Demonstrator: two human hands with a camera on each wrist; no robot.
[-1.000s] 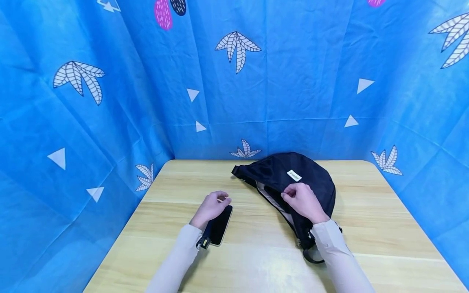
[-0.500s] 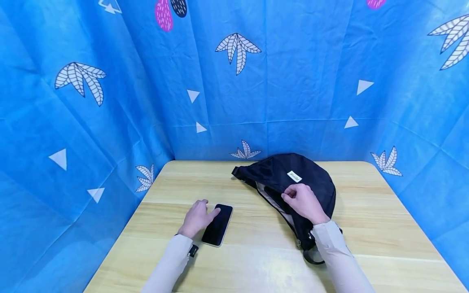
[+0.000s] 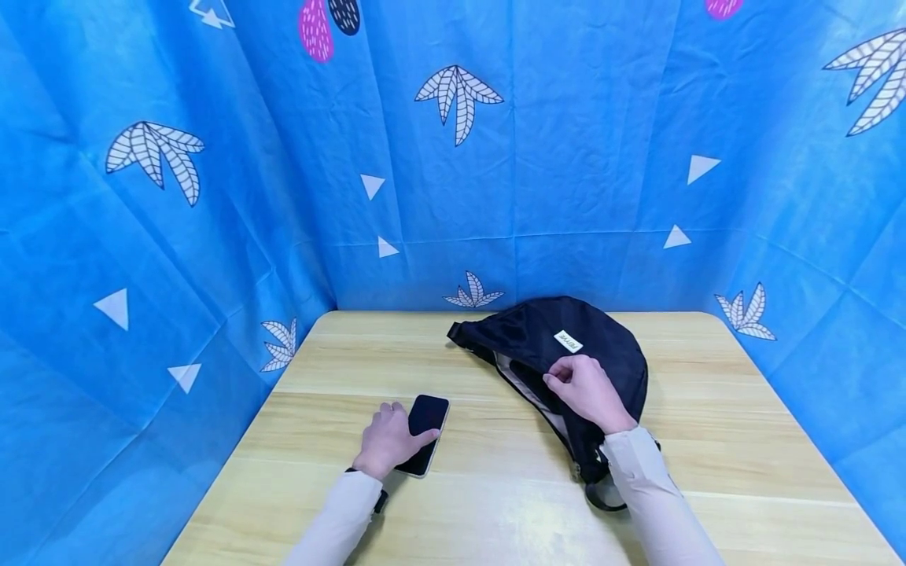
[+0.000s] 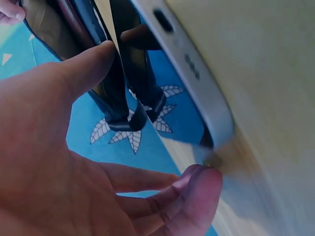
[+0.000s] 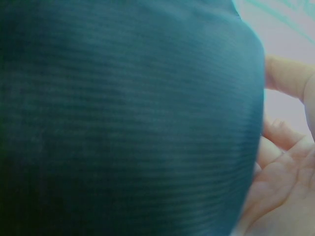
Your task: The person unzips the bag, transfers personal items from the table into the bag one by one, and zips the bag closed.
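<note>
A smartphone (image 3: 428, 417) with a dark screen and pale edge lies face up on the table. My left hand (image 3: 388, 440) is over its near left side, thumb stretched across the screen. In the left wrist view the thumb (image 4: 86, 66) hovers above the glass, its reflection visible, while the fingertips (image 4: 197, 196) come down beside the phone's corner. A black crescent-shaped shoulder bag (image 3: 602, 330) with a white label lies to the right, its zip opening gaping to a pale lining. My right hand (image 3: 587, 391) pinches the upper edge of that opening. Dark fabric fills most of the right wrist view.
The light wooden table (image 3: 495, 511) carries both things. A blue patterned curtain (image 3: 453, 196) hangs behind it and along both sides. The bag's strap loop (image 3: 605, 497) lies near the right forearm, and its buckle end (image 3: 458, 332) points to the left.
My left hand has moved left off the phone's top, then come back down over its near left side with the thumb across. The right hand and the bag stay put.
</note>
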